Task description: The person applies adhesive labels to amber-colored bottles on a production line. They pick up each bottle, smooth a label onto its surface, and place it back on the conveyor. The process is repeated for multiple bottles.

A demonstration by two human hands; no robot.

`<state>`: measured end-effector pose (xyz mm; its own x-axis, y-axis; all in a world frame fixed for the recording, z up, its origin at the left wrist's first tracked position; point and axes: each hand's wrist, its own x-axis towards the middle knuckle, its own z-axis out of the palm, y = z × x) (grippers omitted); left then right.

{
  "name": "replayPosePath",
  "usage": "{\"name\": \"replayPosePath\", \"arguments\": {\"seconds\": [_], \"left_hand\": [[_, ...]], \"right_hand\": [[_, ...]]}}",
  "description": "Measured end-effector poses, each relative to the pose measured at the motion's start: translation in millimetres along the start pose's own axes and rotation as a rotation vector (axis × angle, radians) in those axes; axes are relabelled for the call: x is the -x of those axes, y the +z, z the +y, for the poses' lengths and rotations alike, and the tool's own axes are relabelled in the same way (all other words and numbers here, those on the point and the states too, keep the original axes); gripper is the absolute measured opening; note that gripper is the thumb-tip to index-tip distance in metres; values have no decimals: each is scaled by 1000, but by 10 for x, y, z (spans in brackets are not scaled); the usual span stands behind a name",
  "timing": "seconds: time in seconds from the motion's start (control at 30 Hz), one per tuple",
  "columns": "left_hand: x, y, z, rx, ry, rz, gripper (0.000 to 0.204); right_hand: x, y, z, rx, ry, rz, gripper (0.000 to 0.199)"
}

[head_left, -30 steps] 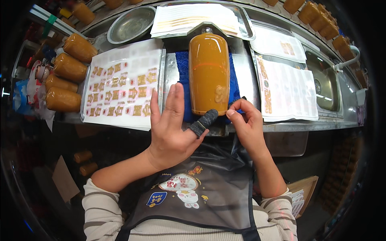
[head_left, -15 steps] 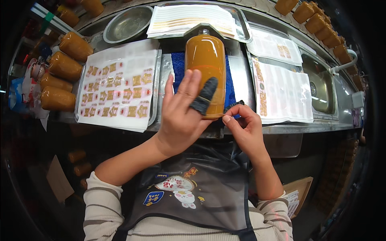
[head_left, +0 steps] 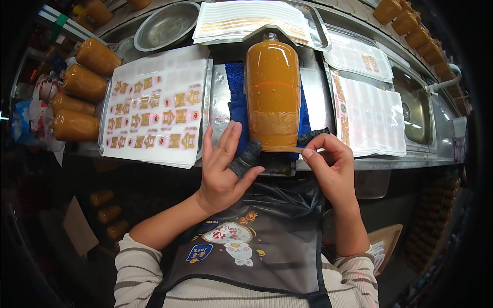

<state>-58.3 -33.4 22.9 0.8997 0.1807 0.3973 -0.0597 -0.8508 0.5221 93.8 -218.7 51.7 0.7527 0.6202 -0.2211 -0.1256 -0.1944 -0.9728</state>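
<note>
With the orange bottle (head_left: 272, 95) lying on the blue cloth (head_left: 237, 105) just beyond both hands, the left hand (head_left: 223, 167) is spreading open while the right hand (head_left: 328, 164) is pinching a thin strip (head_left: 281, 149) at its base, likely risking a crooked or wrinkled seal if the bottle rolls.

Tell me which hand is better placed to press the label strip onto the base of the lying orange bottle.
Probably the left hand: its grey-covered finger already lies at the end of the thin label strip by the large orange plastic bottle. The right hand is pinching the strip's other end.
</note>
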Motion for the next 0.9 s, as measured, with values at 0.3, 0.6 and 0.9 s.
{"name": "replayPosePath", "arguments": {"seconds": [0.3,0.6,0.9], "left_hand": [[-255,-74,137,-158,147,-7,33],[-616,105,203,-308,247,34,35],[-183,27,-55,45,-10,82,67]], "right_hand": [[-42,-8,38,-30,40,-4,8],[-39,63,116,-45,4,25,5],[-53,6,22,149,-22,-23,10]]}}
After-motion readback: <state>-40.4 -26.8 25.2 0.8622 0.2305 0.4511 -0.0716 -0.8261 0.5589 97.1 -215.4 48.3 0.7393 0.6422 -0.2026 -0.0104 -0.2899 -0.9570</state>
